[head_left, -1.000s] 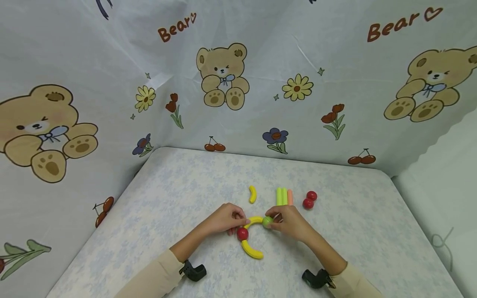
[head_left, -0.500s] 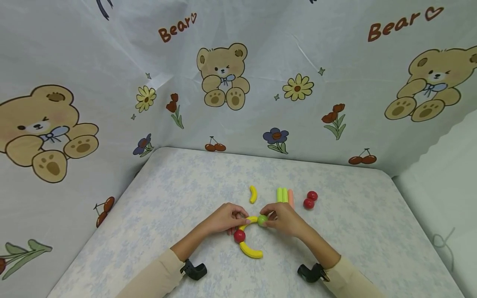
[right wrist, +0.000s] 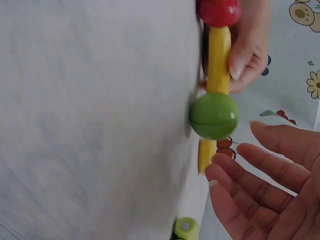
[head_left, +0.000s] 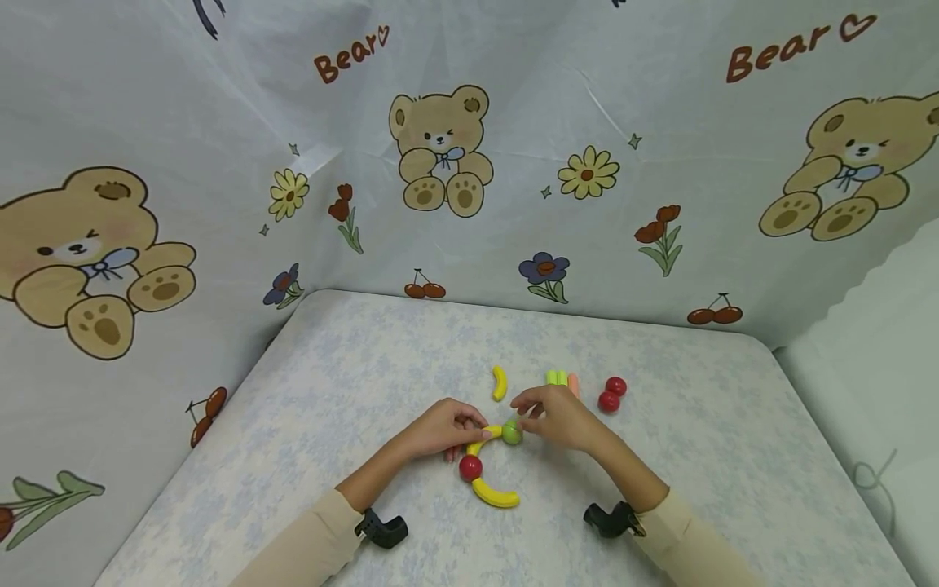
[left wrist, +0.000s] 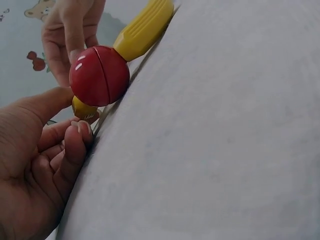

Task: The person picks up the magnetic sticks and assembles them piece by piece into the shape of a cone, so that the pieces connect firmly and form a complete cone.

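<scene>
My left hand (head_left: 443, 428) pinches a curved yellow stick (head_left: 493, 431) between thumb and fingers. A green ball (head_left: 512, 432) meets that stick's right end, and a red ball (head_left: 471, 468) meets its other end. From the red ball a second curved yellow stick (head_left: 495, 495) runs down and right, so the chain forms an open arc. Just right of the green ball is my right hand (head_left: 561, 417); in the right wrist view its fingers (right wrist: 260, 170) are spread, apart from the green ball (right wrist: 215, 116). The left wrist view shows the red ball (left wrist: 100, 77) close up.
Behind the hands lies a loose curved yellow stick (head_left: 500, 383). Green sticks (head_left: 557, 377) and an orange-pink stick (head_left: 574, 385) lie partly behind the right hand. Two red balls (head_left: 612, 395) sit farther right. Reddish stick ends (head_left: 451, 453) show under the left hand.
My right hand brought the green ball leftward against the held yellow stick, then released it and lifted slightly back. The red ball and sticks shifted a little left; the left hand kept its grip.
</scene>
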A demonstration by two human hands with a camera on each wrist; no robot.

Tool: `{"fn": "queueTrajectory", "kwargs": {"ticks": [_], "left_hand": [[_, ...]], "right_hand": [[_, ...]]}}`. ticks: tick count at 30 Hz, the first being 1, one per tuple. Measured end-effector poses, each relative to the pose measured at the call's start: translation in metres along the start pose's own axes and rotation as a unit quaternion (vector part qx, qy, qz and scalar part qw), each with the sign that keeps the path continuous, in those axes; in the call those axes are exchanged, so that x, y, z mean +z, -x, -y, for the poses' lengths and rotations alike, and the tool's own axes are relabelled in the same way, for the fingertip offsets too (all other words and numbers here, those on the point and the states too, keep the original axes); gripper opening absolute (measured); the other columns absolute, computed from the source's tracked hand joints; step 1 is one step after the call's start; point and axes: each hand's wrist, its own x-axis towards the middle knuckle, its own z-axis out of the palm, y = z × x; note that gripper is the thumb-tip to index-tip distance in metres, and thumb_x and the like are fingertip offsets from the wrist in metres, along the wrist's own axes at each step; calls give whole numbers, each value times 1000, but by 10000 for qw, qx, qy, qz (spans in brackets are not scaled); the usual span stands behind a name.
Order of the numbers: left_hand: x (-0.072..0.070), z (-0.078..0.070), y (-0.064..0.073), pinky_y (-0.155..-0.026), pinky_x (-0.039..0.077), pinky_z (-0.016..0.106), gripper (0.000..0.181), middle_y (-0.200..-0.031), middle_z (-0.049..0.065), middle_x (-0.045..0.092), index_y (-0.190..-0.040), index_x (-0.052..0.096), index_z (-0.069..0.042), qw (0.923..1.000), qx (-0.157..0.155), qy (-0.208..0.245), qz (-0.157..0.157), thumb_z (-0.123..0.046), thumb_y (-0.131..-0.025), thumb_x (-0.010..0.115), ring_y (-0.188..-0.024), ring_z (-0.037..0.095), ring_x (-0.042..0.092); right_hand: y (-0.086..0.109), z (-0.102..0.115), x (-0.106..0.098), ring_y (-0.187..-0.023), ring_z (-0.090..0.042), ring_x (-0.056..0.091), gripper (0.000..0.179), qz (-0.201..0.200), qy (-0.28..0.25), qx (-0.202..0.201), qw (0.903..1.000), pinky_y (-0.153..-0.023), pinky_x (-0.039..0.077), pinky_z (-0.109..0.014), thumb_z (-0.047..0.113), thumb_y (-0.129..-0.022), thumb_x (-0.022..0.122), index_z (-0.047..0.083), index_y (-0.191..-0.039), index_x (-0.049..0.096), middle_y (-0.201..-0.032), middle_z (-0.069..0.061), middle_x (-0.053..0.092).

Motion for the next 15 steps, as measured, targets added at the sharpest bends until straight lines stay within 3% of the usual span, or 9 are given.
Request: {"fn": "queueTrajectory", "kwargs": {"ticks": [5,15], "left_hand": [[-1,2,-1,-40,47,25,18,-64,1,64,-101,76,-16,10000,-68,36,25,-33,-94,75,-42,13,53],[-3,-2,1,-41,47,26,18,-63,4,63,-101,77,-16,9996,-195,206,85,-32,-94,76,-43,13,54]], "right_hand": [[-15,-3,-8,-81,-16,66,18,-390,373,296,9981,-71,56,-30,10,-91,76,2,-107,75,-91,-1,72],[-55,3,-7,-77,-18,63,22,-550,783,801,9922,-67,55,-32,16,-90,79,1,-105,74,-86,-6,71]]}}
